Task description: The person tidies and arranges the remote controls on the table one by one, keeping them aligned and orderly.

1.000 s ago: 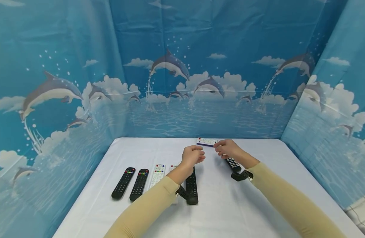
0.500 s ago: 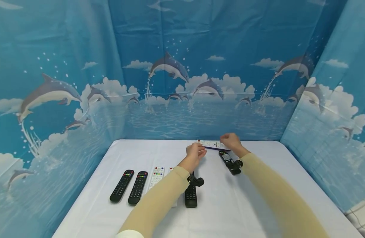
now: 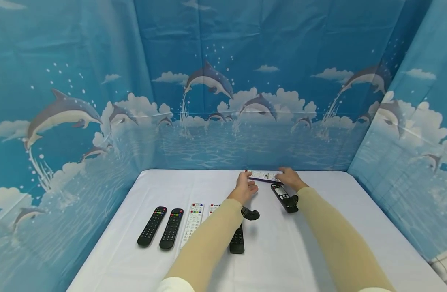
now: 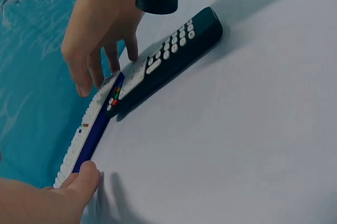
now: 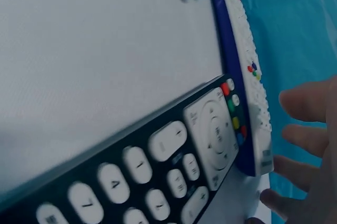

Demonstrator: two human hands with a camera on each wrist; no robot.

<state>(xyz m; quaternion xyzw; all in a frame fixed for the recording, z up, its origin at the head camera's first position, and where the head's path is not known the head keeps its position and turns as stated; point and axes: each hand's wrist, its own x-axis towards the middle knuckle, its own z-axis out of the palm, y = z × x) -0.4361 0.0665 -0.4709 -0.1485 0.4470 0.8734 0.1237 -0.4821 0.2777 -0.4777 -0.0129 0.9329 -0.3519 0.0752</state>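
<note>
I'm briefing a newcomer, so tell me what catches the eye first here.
Both hands meet at the table's far edge on a white remote with a blue side: the left hand touches one end, the right hand the other. A black remote lies just before it, and more remotes line up near left.

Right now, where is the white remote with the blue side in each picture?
Head view: the white remote lies at the table's far edge, between the left hand and the right hand.
Left wrist view: the white remote runs along the left, from lower left up.
Right wrist view: the white remote stands at the right, top to bottom.
Shared landmark: the black remote beside its end.
</note>
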